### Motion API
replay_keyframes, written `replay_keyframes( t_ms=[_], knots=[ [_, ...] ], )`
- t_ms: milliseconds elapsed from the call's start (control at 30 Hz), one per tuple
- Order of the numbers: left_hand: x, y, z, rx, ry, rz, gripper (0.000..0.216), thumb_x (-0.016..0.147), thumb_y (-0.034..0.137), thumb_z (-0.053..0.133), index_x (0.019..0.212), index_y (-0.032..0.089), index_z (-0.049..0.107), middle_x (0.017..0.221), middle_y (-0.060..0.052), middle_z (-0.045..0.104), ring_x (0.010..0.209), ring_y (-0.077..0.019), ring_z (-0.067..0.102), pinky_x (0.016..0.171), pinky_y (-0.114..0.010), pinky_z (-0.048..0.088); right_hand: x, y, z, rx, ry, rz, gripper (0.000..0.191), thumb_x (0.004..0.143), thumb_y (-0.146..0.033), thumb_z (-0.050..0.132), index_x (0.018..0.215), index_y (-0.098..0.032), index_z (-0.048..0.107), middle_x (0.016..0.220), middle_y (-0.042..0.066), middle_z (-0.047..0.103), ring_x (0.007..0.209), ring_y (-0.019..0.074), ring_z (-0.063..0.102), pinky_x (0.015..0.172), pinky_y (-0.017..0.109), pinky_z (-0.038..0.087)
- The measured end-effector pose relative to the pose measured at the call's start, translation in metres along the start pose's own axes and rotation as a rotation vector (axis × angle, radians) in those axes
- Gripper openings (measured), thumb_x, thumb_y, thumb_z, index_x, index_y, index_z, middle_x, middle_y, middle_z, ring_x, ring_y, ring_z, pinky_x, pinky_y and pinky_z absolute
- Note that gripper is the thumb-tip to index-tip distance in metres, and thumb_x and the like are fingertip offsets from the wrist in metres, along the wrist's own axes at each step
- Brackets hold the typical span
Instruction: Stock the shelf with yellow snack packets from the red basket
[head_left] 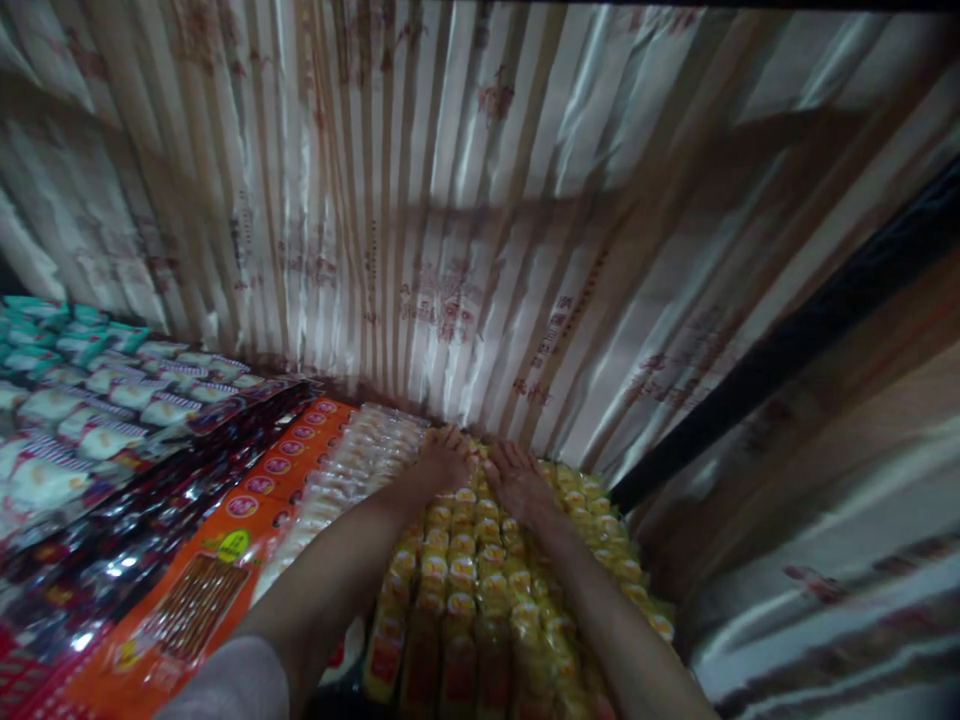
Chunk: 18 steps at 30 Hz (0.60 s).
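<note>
Rows of small yellow-wrapped snack packs [461,575] lie close together in front of me. My left hand [448,458] rests at the back of these rows, near their left side, with its fingers stretched out toward the curtain. Beside it, a little to the right, my right hand [517,482] lies flat on the yellow packs, palm down and fingers extended. Neither hand appears to hold anything. Both forearms reach over the packs and hide some of them.
To the left are clear-wrapped pale packs [337,480], orange packs [277,480] with a stick-snack picture, dark shiny packs [142,560], white packs [97,430] and teal packs [82,330]. A pleated printed curtain [450,200] hangs behind. A dark pole [765,370] slants at the right.
</note>
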<state>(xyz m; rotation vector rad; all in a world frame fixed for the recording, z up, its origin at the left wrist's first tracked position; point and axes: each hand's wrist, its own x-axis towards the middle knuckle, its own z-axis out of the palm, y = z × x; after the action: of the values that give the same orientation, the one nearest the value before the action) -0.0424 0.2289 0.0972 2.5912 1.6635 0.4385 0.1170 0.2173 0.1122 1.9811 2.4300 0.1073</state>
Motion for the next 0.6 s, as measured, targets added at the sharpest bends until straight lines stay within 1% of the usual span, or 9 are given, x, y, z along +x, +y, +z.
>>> replay_keyframes(
  t_ms=[100, 200, 267, 300, 367, 433, 500, 533, 600],
  knots=[
    [-0.012, -0.015, -0.015, -0.014, -0.021, -0.034, 0.051, 0.094, 0.035, 0.021, 0.137, 0.010, 0.035, 0.145, -0.016, 0.031, 0.136, -0.0292, 0.020, 0.108, -0.052, 0.019, -0.001, -0.020, -0.003, 0.027, 0.063, -0.036, 0.057, 0.093, -0.038, 0.018, 0.139, -0.008, 0.032, 0.147, 0.011, 0.027, 0.138, 0.0205, 0.015, 0.112, 0.039, 0.011],
    [-0.038, -0.041, -0.039, -0.011, -0.064, -0.117, 0.052, 0.092, 0.036, 0.030, 0.138, 0.013, 0.032, 0.149, -0.015, 0.019, 0.138, -0.0320, 0.010, 0.107, -0.057, 0.016, -0.005, -0.053, -0.007, 0.096, 0.046, -0.127, 0.057, 0.094, -0.038, 0.016, 0.139, -0.008, 0.031, 0.148, 0.011, 0.026, 0.139, 0.0196, 0.013, 0.113, 0.038, 0.011],
    [-0.062, -0.058, -0.058, 0.018, -0.085, -0.180, 0.051, 0.091, 0.034, 0.035, 0.138, 0.013, 0.034, 0.151, -0.014, 0.014, 0.139, -0.0315, 0.004, 0.109, -0.056, 0.012, -0.013, -0.078, -0.012, 0.155, 0.031, -0.191, 0.057, 0.094, -0.039, 0.018, 0.140, -0.007, 0.029, 0.148, 0.011, 0.025, 0.139, 0.0200, 0.014, 0.113, 0.037, 0.011],
    [-0.076, -0.064, -0.067, 0.036, -0.069, -0.201, 0.050, 0.090, 0.033, 0.036, 0.137, 0.014, 0.035, 0.151, -0.013, 0.013, 0.139, -0.0309, 0.003, 0.109, -0.056, 0.010, -0.018, -0.089, -0.015, 0.187, 0.033, -0.210, 0.057, 0.093, -0.038, 0.020, 0.140, -0.007, 0.028, 0.148, 0.011, 0.024, 0.139, 0.0202, 0.014, 0.113, 0.037, 0.011],
    [-0.109, -0.069, -0.083, 0.024, -0.058, -0.248, 0.048, 0.090, 0.032, 0.037, 0.135, 0.013, 0.038, 0.151, -0.013, 0.015, 0.139, -0.0309, 0.003, 0.110, -0.055, 0.012, -0.033, -0.110, -0.023, 0.254, 0.040, -0.255, 0.056, 0.092, -0.035, 0.026, 0.140, -0.006, 0.029, 0.148, 0.012, 0.023, 0.139, 0.0202, 0.014, 0.113, 0.036, 0.014],
    [-0.148, -0.064, -0.093, -0.015, 0.057, -0.232, 0.047, 0.091, 0.031, 0.032, 0.133, 0.011, 0.041, 0.149, -0.013, 0.022, 0.139, -0.0292, 0.006, 0.111, -0.052, 0.016, -0.056, -0.129, -0.030, 0.347, 0.090, -0.311, 0.055, 0.091, -0.034, 0.028, 0.138, -0.005, 0.034, 0.147, 0.012, 0.026, 0.138, 0.0205, 0.017, 0.113, 0.037, 0.018],
    [-0.192, -0.048, -0.094, -0.098, 0.141, -0.188, 0.046, 0.091, 0.030, 0.031, 0.132, 0.012, 0.042, 0.146, -0.011, 0.030, 0.138, -0.0260, 0.015, 0.111, -0.048, 0.022, -0.087, -0.146, -0.031, 0.461, 0.155, -0.336, 0.052, 0.091, -0.034, 0.029, 0.136, -0.010, 0.039, 0.144, 0.010, 0.034, 0.136, 0.0205, 0.024, 0.111, 0.039, 0.024],
    [-0.214, -0.039, -0.091, -0.154, 0.162, -0.172, 0.045, 0.091, 0.029, 0.031, 0.132, 0.013, 0.043, 0.145, -0.010, 0.033, 0.137, -0.0241, 0.021, 0.111, -0.045, 0.025, -0.105, -0.155, -0.029, 0.519, 0.183, -0.345, 0.050, 0.092, -0.034, 0.028, 0.135, -0.013, 0.042, 0.142, 0.009, 0.037, 0.135, 0.0204, 0.028, 0.110, 0.040, 0.027],
    [-0.256, -0.018, -0.078, -0.270, 0.200, -0.153, 0.042, 0.092, 0.026, 0.027, 0.125, 0.018, 0.051, 0.139, -0.007, 0.043, 0.130, -0.0191, 0.035, 0.108, -0.037, 0.034, -0.143, -0.171, -0.018, 0.603, 0.202, -0.327, 0.047, 0.091, -0.034, 0.027, 0.131, -0.018, 0.047, 0.138, 0.006, 0.044, 0.130, 0.0211, 0.036, 0.109, 0.042, 0.030]
  ],
)
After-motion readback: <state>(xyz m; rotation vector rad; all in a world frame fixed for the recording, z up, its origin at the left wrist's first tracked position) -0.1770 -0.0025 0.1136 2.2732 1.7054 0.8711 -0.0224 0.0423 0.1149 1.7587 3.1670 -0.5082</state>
